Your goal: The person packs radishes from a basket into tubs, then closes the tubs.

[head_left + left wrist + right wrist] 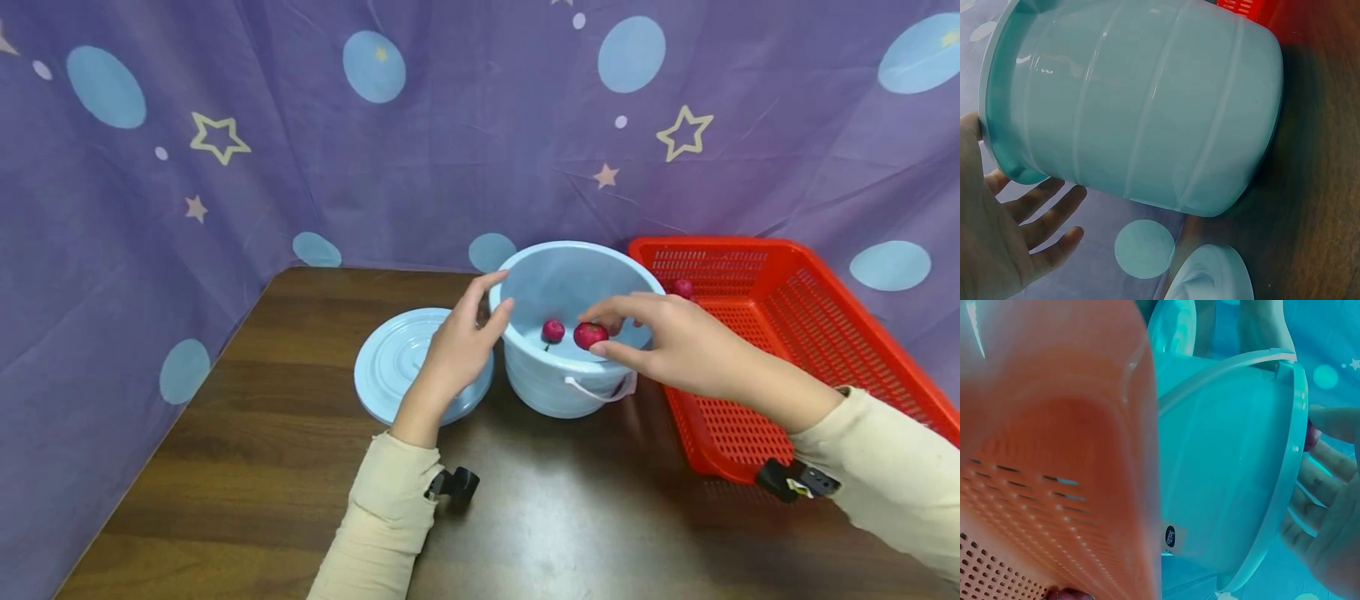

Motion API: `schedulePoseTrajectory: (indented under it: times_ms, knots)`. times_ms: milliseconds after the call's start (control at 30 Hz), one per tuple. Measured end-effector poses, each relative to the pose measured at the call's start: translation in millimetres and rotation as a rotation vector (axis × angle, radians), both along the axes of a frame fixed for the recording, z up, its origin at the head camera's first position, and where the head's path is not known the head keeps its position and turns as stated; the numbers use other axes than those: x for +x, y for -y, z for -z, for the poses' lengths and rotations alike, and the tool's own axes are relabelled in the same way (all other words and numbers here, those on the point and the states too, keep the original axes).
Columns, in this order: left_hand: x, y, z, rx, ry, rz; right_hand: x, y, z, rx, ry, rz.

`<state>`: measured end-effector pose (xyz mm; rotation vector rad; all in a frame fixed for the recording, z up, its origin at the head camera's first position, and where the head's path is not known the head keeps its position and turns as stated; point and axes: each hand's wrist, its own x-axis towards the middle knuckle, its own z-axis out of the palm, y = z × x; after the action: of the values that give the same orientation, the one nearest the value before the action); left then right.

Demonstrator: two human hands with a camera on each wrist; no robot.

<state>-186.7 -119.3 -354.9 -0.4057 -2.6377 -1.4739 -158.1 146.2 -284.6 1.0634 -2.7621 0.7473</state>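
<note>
My right hand [660, 333] pinches a round, pinkish-red radish [591, 336] between thumb and fingertips over the mouth of a light blue bucket [562, 387]. Another radish [553, 331] with a thin dark tail lies inside the bucket. At the bucket's left side is my left hand [459, 346], its fingers spread. The left wrist view has that hand [1004, 231] with its thumb at the rim and loosely extended fingers along the outer wall. In the right wrist view, the bucket's rim hides most of the held radish [1312, 435].
A red perforated basket [780, 250] stands right of the bucket, with a radish [682, 288] at its far left corner. The round blue lid [378, 367] lies on the wooden table [247, 467] to the left. Behind hangs a purple patterned cloth [465, 150].
</note>
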Motion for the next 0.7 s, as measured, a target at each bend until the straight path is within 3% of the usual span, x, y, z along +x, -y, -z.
schedulePoseTrajectory:
  times_ms: [300,700]
  knots:
    - [0.8,-0.2,-0.5,-0.002,0.006,-0.006,-1.3,0.6,-1.0,0.005,-0.015,0.060]
    - [1.1,-0.3,0.5,-0.009,0.005,-0.012,-1.7,-2.5,-6.7,-0.027,-0.019,0.076]
